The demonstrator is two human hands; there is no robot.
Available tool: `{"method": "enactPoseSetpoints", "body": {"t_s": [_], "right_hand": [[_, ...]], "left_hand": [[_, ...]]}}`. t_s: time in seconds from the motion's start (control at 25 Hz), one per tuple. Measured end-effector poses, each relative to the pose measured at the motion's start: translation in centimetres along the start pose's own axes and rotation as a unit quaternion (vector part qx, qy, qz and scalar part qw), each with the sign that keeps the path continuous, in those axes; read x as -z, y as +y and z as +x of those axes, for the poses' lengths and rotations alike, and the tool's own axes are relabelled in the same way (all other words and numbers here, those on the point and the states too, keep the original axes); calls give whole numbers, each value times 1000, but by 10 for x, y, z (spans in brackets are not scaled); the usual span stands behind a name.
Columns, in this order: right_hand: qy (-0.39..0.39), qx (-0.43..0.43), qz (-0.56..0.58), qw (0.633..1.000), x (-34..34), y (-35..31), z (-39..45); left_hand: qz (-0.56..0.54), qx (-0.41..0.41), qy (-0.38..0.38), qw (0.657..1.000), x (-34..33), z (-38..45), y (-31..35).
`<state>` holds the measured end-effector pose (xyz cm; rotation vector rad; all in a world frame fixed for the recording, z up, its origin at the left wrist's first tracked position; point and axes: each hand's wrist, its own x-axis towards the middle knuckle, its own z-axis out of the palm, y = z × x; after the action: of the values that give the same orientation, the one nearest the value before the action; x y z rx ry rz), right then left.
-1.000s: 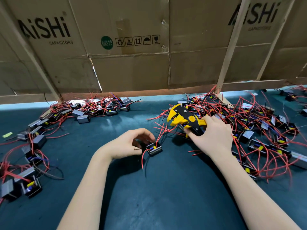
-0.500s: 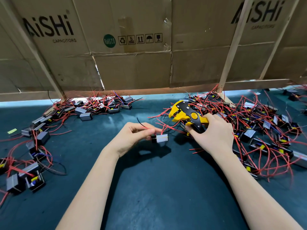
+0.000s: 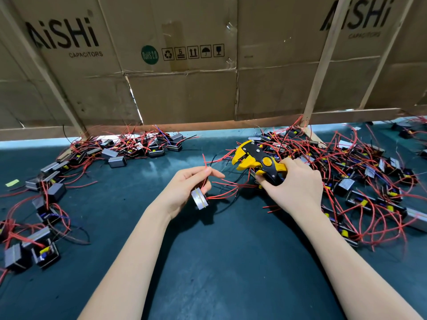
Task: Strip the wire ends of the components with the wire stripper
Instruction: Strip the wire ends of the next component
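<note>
My left hand [image 3: 187, 189] holds a small grey box-shaped component [image 3: 199, 199] above the dark green mat [image 3: 231, 262]. Its thumb and forefinger pinch one of the component's red wires [image 3: 205, 161], whose end points up. Other red wires from it trail right across the mat. My right hand [image 3: 298, 188] grips the handles of a yellow and black wire stripper [image 3: 256, 161]. The stripper's jaws point left and sit a short way right of the pinched wire, apart from it.
A big tangle of components with red wires [image 3: 360, 181] covers the mat on the right. More components [image 3: 129, 148] lie in a band along the back left and down the left edge [image 3: 34, 227]. A cardboard wall [image 3: 184, 88] with wooden slats stands behind.
My left hand has lifted the component off the mat, turned it, and now pinches one red wire upright. My right hand with the stripper has stayed about where it was.
</note>
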<state>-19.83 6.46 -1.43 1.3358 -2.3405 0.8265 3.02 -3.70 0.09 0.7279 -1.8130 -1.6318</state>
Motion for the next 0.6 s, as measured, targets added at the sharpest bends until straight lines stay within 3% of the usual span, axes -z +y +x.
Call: {"method": "enactPoseSetpoints", "body": {"t_s": [0.16,0.6], "right_hand": [[4,6,-29,1000,-5,0,-2],[34,47,-57,997,-7,-9,-6]], "left_hand": [[52,-18,-16,998,-4,-2,2],[82,-11,58,995,-20,5,-7]]}}
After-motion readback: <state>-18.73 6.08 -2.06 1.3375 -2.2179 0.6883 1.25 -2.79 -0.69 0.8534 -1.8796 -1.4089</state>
